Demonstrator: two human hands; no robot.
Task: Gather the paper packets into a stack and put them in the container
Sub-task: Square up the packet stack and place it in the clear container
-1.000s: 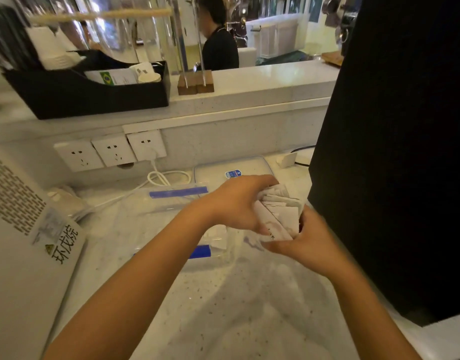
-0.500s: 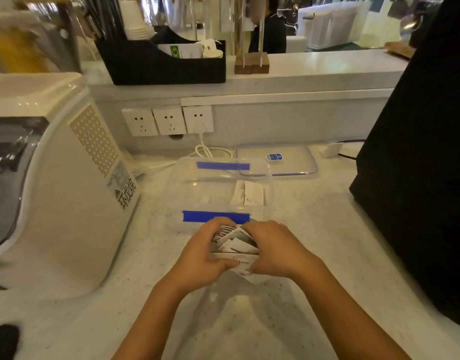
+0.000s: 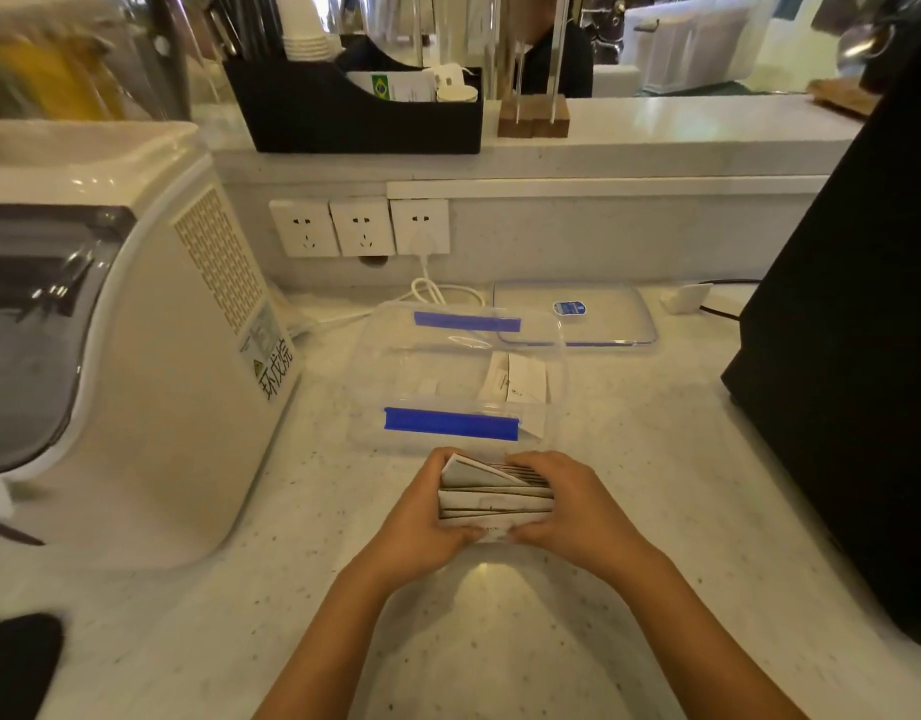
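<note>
A bundle of white paper packets (image 3: 492,498) stands on edge on the counter, pressed between my two hands. My left hand (image 3: 422,517) grips its left end and my right hand (image 3: 572,511) grips its right end. Just beyond the bundle sits a clear plastic container (image 3: 396,381) with blue clips on its near and far rims. Two white packets (image 3: 520,379) lean inside it at the right. The container's clear lid (image 3: 614,317) lies flat behind it.
A cream-coloured appliance (image 3: 151,356) stands at the left. At the right rises a tall black machine (image 3: 853,330). Wall sockets (image 3: 359,228) and a white cable (image 3: 427,288) are behind the container. A black organizer tray (image 3: 354,114) sits on the raised ledge.
My hands brought the packets from the right to in front of the container. The loose, fanned packets are now squared into a tighter bundle. The view has shifted left.
</note>
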